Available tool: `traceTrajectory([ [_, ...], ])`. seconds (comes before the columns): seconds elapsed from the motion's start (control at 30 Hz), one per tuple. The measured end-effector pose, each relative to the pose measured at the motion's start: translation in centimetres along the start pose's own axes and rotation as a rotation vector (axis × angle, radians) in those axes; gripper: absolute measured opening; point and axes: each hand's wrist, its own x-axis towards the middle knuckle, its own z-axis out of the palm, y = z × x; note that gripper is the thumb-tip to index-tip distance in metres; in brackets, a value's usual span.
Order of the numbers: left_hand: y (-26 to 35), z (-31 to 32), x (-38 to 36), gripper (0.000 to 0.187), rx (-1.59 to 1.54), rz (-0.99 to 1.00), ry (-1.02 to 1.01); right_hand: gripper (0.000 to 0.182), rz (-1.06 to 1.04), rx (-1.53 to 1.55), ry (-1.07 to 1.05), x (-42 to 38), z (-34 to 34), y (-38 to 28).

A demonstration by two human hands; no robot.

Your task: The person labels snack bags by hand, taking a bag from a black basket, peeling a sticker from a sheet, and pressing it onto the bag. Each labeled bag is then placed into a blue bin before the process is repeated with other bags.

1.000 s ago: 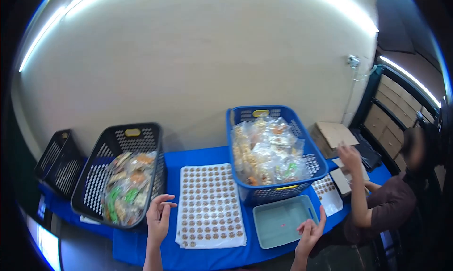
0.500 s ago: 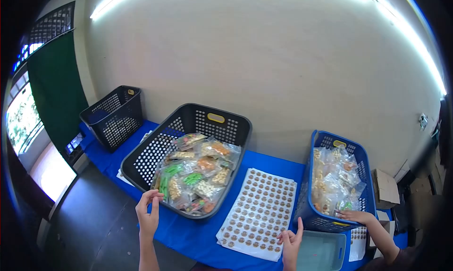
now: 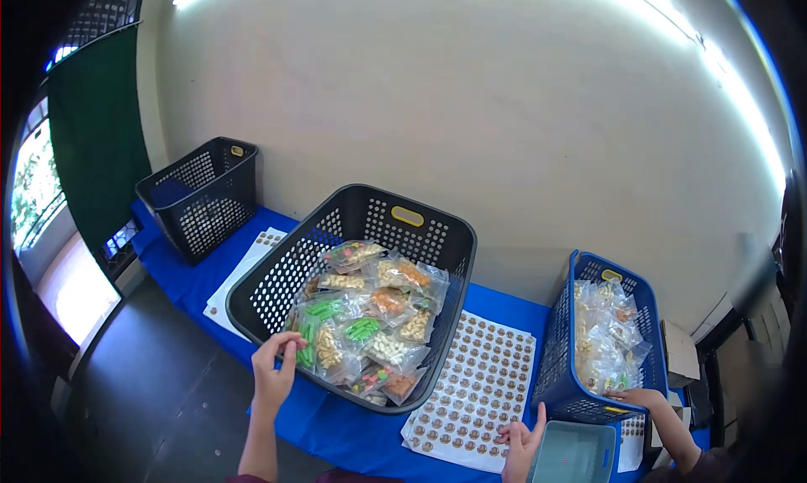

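My left hand (image 3: 277,374) is at the near left rim of a large black basket (image 3: 252,308), thumb and forefinger close together; whether something small is between them cannot be made out. Clear packets (image 3: 363,330) of green, orange, white and tan pieces are heaped inside. My right hand (image 3: 523,449), forefinger raised and fingers apart, holds nothing. It hovers over the lower right edge of a sheet of round stickers (image 3: 471,395), beside a grey-green tray (image 3: 572,453).
Another person's hand (image 3: 643,399) reaches into a blue basket (image 3: 555,357) of packets at the right. A smaller black basket (image 3: 206,222) stands at the far left, near more sticker sheets (image 3: 220,302). Cardboard boxes (image 3: 681,353) are at the right edge.
The view has shifted, with the large black basket now larger and further right in it. Both my hands sit slightly further right in the picture. The other person's hand is still at the blue basket.
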Motion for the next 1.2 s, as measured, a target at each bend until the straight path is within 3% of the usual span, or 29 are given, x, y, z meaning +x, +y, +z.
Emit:
traceTrajectory([
  [0.07,-0.4,-0.4,2.5,0.011,-0.021,0.08,-0.041,0.048,-0.128,0.026,0.117,-0.7,-0.8,0.5],
  [0.1,-0.1,-0.4,4.0,0.011,-0.033,0.145,-0.079,0.068,-0.117,-0.003,0.061,-0.8,-1.7,0.4],
  [0.23,1.4,1.5,9.9,0.011,-0.088,0.288,-0.308,0.067,-0.156,0.062,0.248,-2.2,-2.6,0.3],
  [0.33,1.0,6.3,14.1,0.012,-0.221,0.334,-0.555,0.067,-0.184,-0.078,0.312,-3.5,-2.2,-0.5],
  [0.37,0.4,8.3,15.5,0.014,-0.12,0.39,-0.634,0.068,-0.147,-0.063,0.336,-3.7,-2.9,0.2],
  [0.47,-4.3,15.1,17.8,0.02,0.093,0.447,-0.849,0.068,-0.166,-0.093,0.394,-4.9,-3.4,0.6],
  [0.57,-10.8,21.4,17.7,0.024,0.23,0.641,-1.014,0.065,-0.133,-0.09,0.421,-6.5,-3.6,-0.6],
  [0.67,-12.5,26.0,17.4,0.026,0.228,0.393,-1.189,0.062,-0.187,-0.122,0.541,-7.4,-3.3,-1.8],
  [0.8,-16.5,29.4,16.2,0.028,0.605,0.386,-1.192,0.06,-0.241,-0.122,0.658,-8.7,-3.7,-2.5],
  [0.93,-19.2,30.5,14.0,0.032,0.852,0.392,-1.203,0.061,-0.146,-0.092,0.652,-8.7,-4.5,-0.3],
  [1.03,-20.9,31.0,14.0,0.05,0.786,0.371,-1.224,0.063,-0.035,-0.088,0.604,-8.4,-4.3,1.6],
  [1.13,-20.8,30.3,15.0,0.053,0.584,0.377,-1.188,0.062,-0.051,-0.092,0.628,-8.0,-3.8,2.2],
  [1.17,-20.4,30.0,15.3,0.057,0.62,0.482,-1.124,0.061,-0.087,-0.1,0.597,-8.0,-4.1,2.3],
  [1.2,-18.0,28.9,16.0,0.056,0.629,0.427,-1.122,0.062,-0.115,-0.1,0.596,-7.7,-4.1,2.0],
])
